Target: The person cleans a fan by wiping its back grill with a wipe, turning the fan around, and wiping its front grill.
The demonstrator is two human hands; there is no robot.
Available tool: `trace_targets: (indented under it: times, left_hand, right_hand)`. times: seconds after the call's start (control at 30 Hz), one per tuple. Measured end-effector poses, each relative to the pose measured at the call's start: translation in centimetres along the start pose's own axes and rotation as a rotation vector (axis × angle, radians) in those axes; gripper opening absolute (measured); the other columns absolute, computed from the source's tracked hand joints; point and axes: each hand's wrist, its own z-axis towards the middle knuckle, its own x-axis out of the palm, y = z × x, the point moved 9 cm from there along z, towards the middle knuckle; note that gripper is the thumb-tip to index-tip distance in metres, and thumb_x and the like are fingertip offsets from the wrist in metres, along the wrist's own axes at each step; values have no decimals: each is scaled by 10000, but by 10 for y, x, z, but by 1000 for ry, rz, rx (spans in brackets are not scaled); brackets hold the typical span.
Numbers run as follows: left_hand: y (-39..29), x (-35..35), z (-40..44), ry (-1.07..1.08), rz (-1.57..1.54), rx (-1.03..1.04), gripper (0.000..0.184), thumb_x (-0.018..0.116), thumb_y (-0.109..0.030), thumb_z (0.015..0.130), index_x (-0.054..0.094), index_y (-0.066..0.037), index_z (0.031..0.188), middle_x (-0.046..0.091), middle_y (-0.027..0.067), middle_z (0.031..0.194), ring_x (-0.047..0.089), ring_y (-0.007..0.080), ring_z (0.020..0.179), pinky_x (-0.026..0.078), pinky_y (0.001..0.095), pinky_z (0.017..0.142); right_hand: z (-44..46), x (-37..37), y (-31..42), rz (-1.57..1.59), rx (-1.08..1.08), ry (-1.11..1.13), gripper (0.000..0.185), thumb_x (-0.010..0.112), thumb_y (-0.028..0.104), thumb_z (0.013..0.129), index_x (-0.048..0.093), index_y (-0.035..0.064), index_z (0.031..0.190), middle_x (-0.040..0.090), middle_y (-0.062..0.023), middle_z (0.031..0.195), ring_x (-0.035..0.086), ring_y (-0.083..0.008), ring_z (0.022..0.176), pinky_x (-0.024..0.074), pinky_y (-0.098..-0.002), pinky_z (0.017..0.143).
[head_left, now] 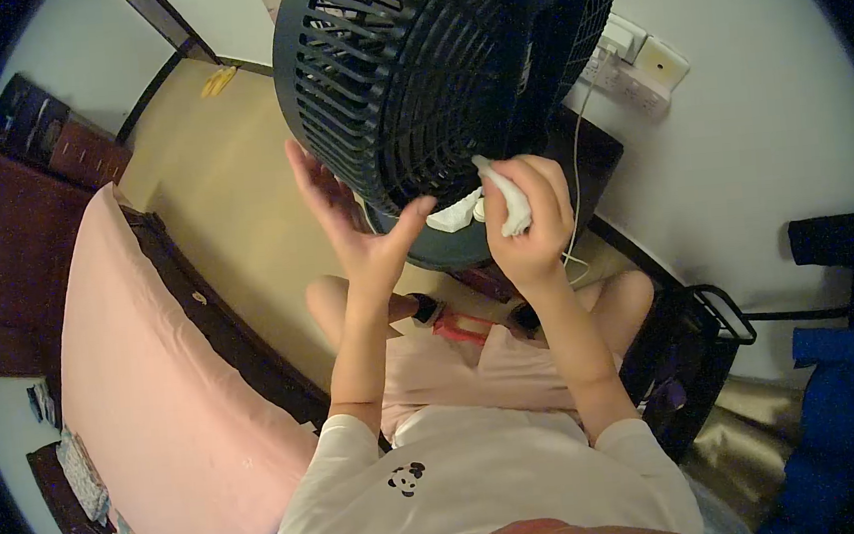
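A black fan (372, 81) with a slatted round grille fills the upper middle of the view, tilted over a dark round base (426, 255). Against the lower left rim of its grille is my left hand (359, 237), fingers and thumb spread wide. My right hand (536, 220) is closed around a crumpled white cloth or tissue (512, 205), one tip of which reaches the grille's lower right edge. Behind the hands, another white crumpled piece (455, 214) lies on the base. Part of my left fingers is hidden by the grille.
A pink-covered bed (156, 389) lies to the left. Power plugs and a socket strip (633, 75) are on the right wall, with a white cord (579, 165) hanging down. Below the fan stands a dark stool or table (598, 148). A black metal frame (722, 314) is at my right.
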Motion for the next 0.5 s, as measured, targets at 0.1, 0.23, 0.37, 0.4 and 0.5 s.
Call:
trace_targets:
  times: [0.1,0.23,0.37,0.4,0.5]
  left_hand:
    - [4,1,-7,40,49,11,1145,832,-176,568,68,-12,1404,253,162,1384,300,268,1263,234,372,1050]
    - [40,2,-20,24,16,-278,1096,838,-153,554,115,4,1363,310,158,1312,352,252,1206,277,355,1018]
    - [68,1,-32,-1,46,-358,1018,834,-127,543,168,-3,1302,358,136,1218,383,229,1144,307,342,982]
    - [68,2,-30,0,48,-359,1018,834,-127,543,168,-3,1302,358,136,1218,383,229,1144,307,342,982]
    - [61,5,-25,15,55,-358,1009,830,-121,544,173,-4,1300,360,135,1214,385,228,1136,306,339,979]
  right_hand:
    - [2,-2,-3,7,11,10,284,695,-49,664,588,8,921,579,-139,849,599,-284,714,492,-324,599]
    - [2,8,-8,-8,40,71,300,697,-46,647,587,10,921,580,-135,858,596,-291,718,494,-332,614]
    - [6,13,-8,-16,22,39,307,695,-43,636,588,12,919,580,-130,856,593,-292,718,493,-338,619]
    - [11,15,-4,1,25,34,296,690,-41,644,589,13,916,580,-128,854,593,-291,715,491,-337,614]
    - [12,16,-5,40,44,20,276,682,-37,658,590,18,913,580,-127,850,592,-291,712,487,-334,605]
